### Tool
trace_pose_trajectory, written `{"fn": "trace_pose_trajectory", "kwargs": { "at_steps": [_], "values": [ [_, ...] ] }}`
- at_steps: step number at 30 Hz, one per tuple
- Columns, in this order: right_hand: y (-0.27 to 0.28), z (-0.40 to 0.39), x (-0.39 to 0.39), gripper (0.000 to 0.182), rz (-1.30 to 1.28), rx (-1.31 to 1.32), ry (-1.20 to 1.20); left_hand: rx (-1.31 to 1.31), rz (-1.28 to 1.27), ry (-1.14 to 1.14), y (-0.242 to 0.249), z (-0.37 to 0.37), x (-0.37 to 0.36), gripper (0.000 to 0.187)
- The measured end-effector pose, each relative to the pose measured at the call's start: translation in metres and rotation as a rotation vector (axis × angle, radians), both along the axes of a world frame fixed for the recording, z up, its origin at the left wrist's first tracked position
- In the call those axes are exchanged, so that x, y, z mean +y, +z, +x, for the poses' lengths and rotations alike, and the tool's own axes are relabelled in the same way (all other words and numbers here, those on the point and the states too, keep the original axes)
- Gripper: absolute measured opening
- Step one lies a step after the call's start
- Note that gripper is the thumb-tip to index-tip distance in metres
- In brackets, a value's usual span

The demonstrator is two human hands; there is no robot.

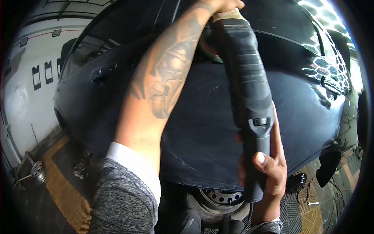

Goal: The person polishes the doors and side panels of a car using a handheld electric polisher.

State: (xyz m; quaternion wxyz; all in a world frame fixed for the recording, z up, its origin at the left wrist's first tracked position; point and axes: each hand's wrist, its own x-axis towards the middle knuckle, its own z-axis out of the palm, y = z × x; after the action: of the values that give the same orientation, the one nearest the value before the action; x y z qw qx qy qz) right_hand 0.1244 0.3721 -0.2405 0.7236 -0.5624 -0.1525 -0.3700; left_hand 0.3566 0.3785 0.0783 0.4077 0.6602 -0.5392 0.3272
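A black car polisher point(249, 78) stands nearly upright in front of me, its cord leaving the lower end. My right hand point(272, 165) is wrapped round the rear of its body, thumb across the front below the switch. At the top edge of the view, my left hand point(228, 5) grips the tan-wrapped head of the tool, its fingers partly out of frame. Behind the head, the edge of a round pad point(210, 51) shows against the dark car door point(194, 105). Whitish marks and scuffs show on the lower part of the door.
Below the door sits a steel wheel point(222, 197). At the left, another wheel rim point(38, 172) is near the white wall point(23, 105). Cables point(338, 195) lie on the tiled floor at the right. Hexagonal lights reflect in the paintwork at upper right.
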Motion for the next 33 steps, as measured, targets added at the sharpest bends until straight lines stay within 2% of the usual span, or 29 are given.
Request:
{"fn": "trace_pose_trajectory", "kwargs": {
  "at_steps": [1, 3, 4, 7, 11, 13, 20, 24, 27, 29, 33],
  "values": [
    [0.001, 0.006, 0.004, 0.114, -0.026, 0.019, 0.060, 0.040, 0.026, -0.110, -0.003, 0.014, 0.020, 0.046],
    [0.006, 0.029, 0.026, 0.117, 0.002, 0.024, -0.043, 0.116, 0.002, -0.130, -0.011, 0.034, 0.046, 0.043],
    [0.007, 0.035, 0.030, 0.116, -0.010, 0.046, -0.006, -0.077, -0.062, 0.166, -0.010, 0.041, 0.058, 0.044],
    [0.013, 0.048, 0.040, 0.116, -0.061, 0.144, 0.125, 0.048, -0.056, 0.090, -0.021, 0.059, 0.101, 0.045],
    [0.015, 0.074, 0.042, 0.113, -0.230, 0.134, 0.344, 0.082, -0.060, 0.191, -0.023, 0.100, 0.146, 0.044],
    [0.018, 0.086, 0.051, 0.113, -0.284, 0.162, 0.369, 0.192, -0.109, 0.068, -0.038, 0.115, 0.170, 0.032],
    [0.014, 0.133, 0.069, 0.110, -0.353, 0.064, 0.564, 0.360, -0.191, 0.152, -0.063, 0.160, 0.247, 0.031],
    [0.003, 0.138, 0.069, 0.109, -0.329, 0.005, 0.602, 0.356, -0.237, 0.172, -0.074, 0.147, 0.248, 0.029],
    [0.000, 0.134, 0.063, 0.111, -0.407, 0.026, 0.491, 0.256, -0.191, 0.222, -0.069, 0.138, 0.237, 0.029],
    [0.005, 0.127, 0.057, 0.110, -0.373, 0.012, 0.479, 0.335, -0.171, 0.117, -0.058, 0.133, 0.221, 0.030],
    [0.015, 0.102, 0.036, 0.110, -0.304, 0.015, 0.428, 0.281, -0.078, 0.175, -0.030, 0.104, 0.170, 0.032]
  ]
}}
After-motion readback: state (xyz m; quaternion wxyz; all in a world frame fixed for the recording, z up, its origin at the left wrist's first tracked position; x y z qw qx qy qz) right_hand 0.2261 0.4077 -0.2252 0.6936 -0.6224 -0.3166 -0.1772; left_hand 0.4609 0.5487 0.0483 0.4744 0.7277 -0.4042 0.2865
